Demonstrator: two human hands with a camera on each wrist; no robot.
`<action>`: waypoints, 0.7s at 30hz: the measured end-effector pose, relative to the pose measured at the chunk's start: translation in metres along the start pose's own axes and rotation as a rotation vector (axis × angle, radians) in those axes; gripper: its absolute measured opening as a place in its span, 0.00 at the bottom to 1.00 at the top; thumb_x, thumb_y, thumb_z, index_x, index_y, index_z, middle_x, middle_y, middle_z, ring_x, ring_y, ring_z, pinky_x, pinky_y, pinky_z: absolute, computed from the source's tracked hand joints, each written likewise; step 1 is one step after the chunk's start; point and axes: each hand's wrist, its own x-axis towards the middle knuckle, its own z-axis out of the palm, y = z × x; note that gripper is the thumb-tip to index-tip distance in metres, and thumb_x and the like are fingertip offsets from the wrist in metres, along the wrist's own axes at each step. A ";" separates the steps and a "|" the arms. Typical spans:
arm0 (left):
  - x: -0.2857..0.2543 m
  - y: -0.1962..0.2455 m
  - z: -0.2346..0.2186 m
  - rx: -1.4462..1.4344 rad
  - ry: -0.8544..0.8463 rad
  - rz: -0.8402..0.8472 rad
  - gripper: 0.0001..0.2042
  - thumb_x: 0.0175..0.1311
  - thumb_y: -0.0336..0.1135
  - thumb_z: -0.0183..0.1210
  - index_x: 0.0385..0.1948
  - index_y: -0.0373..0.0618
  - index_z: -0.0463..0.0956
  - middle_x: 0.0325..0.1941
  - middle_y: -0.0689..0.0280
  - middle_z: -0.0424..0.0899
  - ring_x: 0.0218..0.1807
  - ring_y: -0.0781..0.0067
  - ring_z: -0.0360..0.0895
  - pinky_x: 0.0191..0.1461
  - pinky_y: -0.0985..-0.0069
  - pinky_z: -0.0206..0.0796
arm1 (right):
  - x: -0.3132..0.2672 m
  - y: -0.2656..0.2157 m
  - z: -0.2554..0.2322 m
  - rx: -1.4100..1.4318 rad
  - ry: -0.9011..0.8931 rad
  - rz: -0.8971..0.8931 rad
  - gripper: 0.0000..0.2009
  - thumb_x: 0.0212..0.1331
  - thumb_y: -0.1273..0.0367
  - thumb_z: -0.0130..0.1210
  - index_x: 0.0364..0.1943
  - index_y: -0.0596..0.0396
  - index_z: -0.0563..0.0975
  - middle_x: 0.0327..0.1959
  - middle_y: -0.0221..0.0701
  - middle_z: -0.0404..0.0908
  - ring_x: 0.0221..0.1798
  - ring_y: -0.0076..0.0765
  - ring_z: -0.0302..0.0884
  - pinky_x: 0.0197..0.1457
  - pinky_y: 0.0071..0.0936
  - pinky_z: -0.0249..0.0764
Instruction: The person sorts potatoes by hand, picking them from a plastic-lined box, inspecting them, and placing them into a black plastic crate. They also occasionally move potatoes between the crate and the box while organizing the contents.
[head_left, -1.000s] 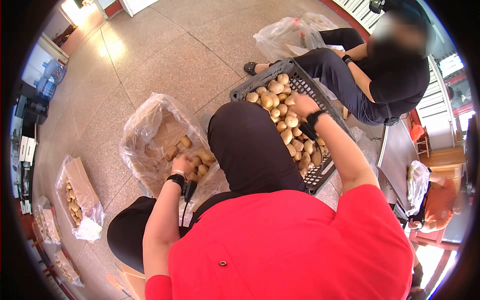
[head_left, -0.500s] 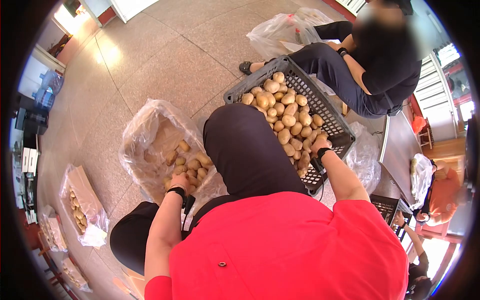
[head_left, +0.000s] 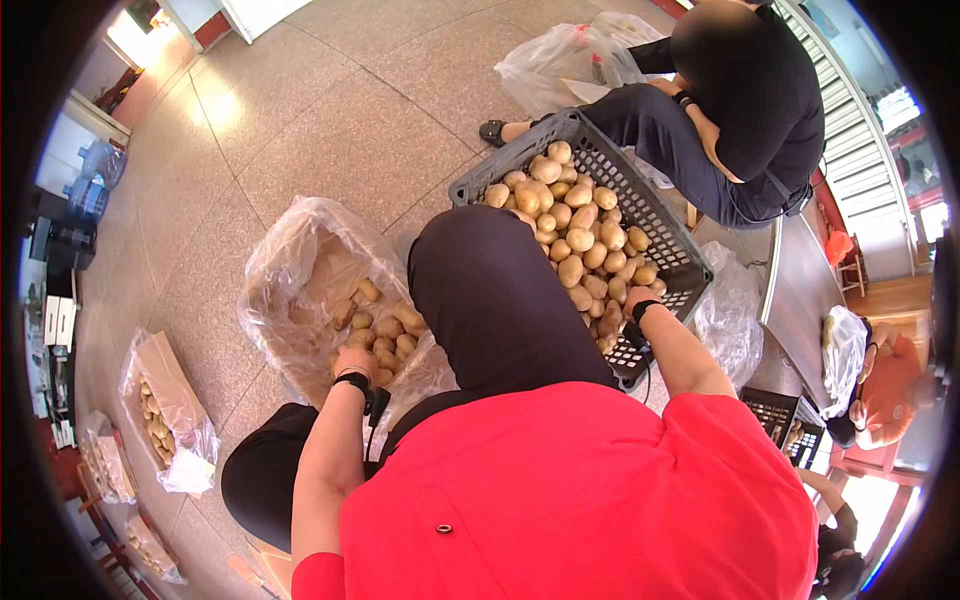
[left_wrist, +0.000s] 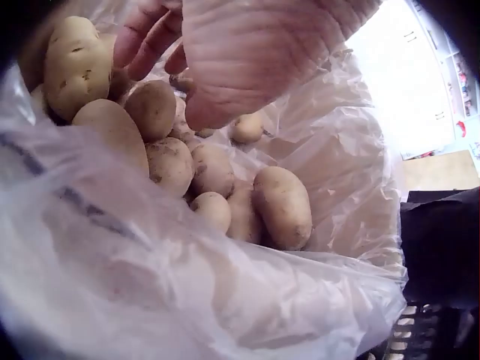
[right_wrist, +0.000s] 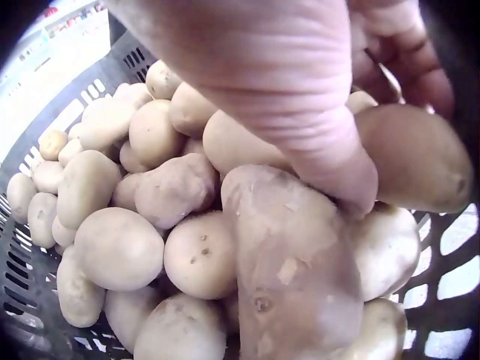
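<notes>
Head view took in one dark, perforated plastic crate (head_left: pixel 640 192) and one container lined with crinkled, translucent plastic (head_left: pixel 272 275) — both holding tan, rounded potatoes (head_left: pixel 580 240), too heaped to count. Inside the crate, the right hand (right_wrist: pixel 300 90) gripped one smooth oval potato (right_wrist: pixel 416 157) beside a bulky, dirt-smeared one (right_wrist: pixel 296 277); the left hand (left_wrist: pixel 259 56) hung loosely open over the lined container's potatoes.

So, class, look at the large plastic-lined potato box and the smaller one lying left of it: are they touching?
Apart. The head view shows bare floor between the large box and the smaller box.
</notes>
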 end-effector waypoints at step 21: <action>0.012 0.034 -0.089 -1.315 0.073 0.275 0.20 0.63 0.40 0.53 0.55 0.42 0.69 0.46 0.60 0.79 0.40 0.71 0.78 0.41 0.76 0.71 | -0.027 -0.048 -0.168 0.220 0.078 -0.455 0.07 0.29 0.68 0.55 0.14 0.59 0.77 0.15 0.41 0.77 0.20 0.40 0.77 0.23 0.33 0.72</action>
